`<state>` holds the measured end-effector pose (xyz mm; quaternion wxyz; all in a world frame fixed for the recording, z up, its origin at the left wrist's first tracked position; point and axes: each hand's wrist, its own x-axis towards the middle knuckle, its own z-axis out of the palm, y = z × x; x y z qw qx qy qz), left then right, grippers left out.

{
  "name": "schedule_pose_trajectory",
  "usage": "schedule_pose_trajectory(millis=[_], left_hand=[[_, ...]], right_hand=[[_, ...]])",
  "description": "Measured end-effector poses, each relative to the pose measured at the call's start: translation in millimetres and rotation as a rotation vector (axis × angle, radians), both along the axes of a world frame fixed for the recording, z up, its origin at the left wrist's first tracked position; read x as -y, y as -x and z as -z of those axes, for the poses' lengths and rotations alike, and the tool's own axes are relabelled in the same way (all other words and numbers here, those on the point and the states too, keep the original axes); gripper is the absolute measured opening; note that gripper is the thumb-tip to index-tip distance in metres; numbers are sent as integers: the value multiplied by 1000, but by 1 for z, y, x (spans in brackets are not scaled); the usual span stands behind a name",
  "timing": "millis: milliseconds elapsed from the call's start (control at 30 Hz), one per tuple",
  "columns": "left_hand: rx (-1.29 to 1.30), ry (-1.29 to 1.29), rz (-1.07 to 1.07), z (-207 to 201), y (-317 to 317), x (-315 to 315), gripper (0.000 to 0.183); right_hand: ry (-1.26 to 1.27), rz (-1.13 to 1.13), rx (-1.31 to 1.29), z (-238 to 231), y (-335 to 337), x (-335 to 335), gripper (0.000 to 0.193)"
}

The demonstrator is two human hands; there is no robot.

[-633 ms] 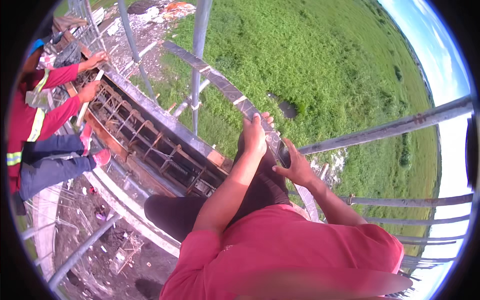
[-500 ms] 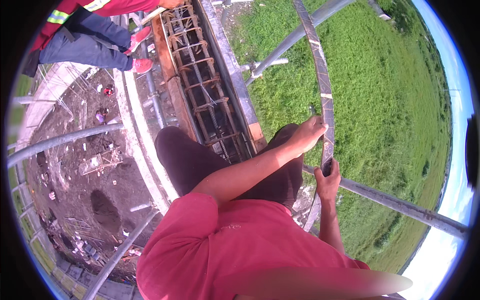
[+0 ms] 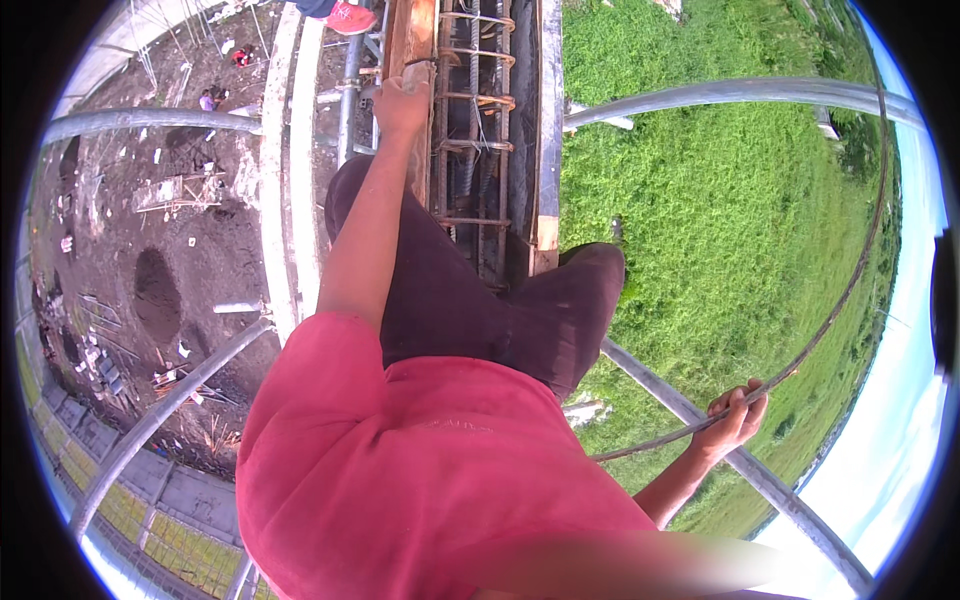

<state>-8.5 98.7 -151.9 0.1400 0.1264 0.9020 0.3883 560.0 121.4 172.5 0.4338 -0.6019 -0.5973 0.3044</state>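
Observation:
In my right hand (image 3: 735,418) is a long, thin, bendy strip (image 3: 840,300) of board, seen nearly edge-on. My fingers are closed round it, and it bows out over the grass at the right. My left hand (image 3: 402,104) reaches forward and grips the top of the brown wooden formwork board (image 3: 413,40); the fingertips are hard to make out. Beside that board, a cage of rusty rebar (image 3: 476,100) lies in the narrow trough. The trough's right side is a grey-faced board (image 3: 549,120). My knees straddle its near end.
Grey scaffold pipes (image 3: 740,93) cross at right, with another pipe (image 3: 170,420) at lower left. Pale curved beams (image 3: 276,170) run along the left. Far below is dark ground (image 3: 110,215) with scattered materials. A co-worker's red shoe (image 3: 352,17) shows at the top.
My left hand has let go of the strip and moved to the left formwork board. My right hand has swung the strip outward to the right. The view has turned, leaving less of the co-worker visible.

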Motion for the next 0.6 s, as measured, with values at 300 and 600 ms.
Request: schedule_pose_trajectory(millis=[300,600], left_hand=[[374,293,84,27,-4,-1,107],[-96,-92,139,-25,-43,-17,86]], right_hand=[[-349,117,99,-137,-8,5,48],[-819,-157,-72,-277,1,-27,49]])
